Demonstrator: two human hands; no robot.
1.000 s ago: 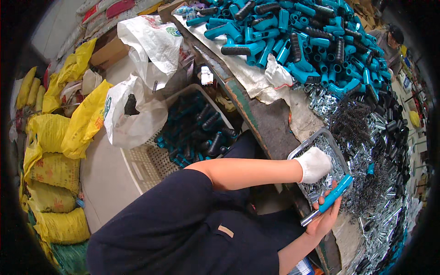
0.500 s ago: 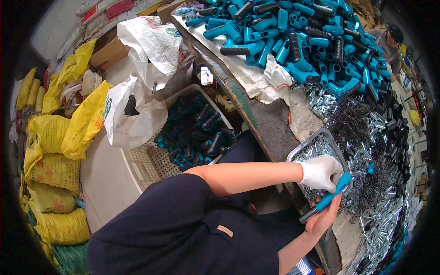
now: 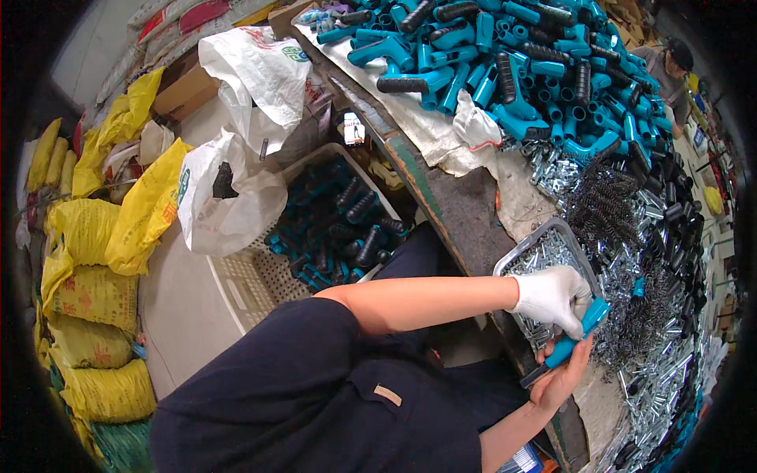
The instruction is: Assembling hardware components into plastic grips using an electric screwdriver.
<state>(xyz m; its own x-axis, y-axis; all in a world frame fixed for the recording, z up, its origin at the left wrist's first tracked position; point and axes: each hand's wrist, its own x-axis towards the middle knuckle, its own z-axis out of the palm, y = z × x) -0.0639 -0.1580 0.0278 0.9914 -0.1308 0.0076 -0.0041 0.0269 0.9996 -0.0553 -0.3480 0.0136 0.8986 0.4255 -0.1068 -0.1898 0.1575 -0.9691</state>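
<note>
A teal tool handle with a black grip (image 3: pixel 564 347) lies across the bare fingers of my right hand (image 3: pixel 564 377), which is closed round it. My left hand (image 3: pixel 550 299), in a white knitted glove, is closed in a pinch, its fingertips against the handle's upper half. Whatever small thing the pinch may hold is hidden by the fingers. Under the gloved hand stands a clear plastic tray (image 3: pixel 505 264) of small silvery metal parts. Right beside both hands, the bench bears loose dark springs (image 3: pixel 603 209) and metal pins (image 3: pixel 658 382).
A big heap of teal and black handles (image 3: pixel 505 71) covers the far bench. Below the bench edge, a cream crate (image 3: pixel 236 288) holds more handles. White plastic bags (image 3: pixel 260 79) and yellow sacks (image 3: pixel 98 299) lie to the left. Another person (image 3: pixel 674 75) is at the far right.
The handle has shifted slightly up and to the right and turned a little in my right hand. My gloved fingers stay against it, bent a bit differently.
</note>
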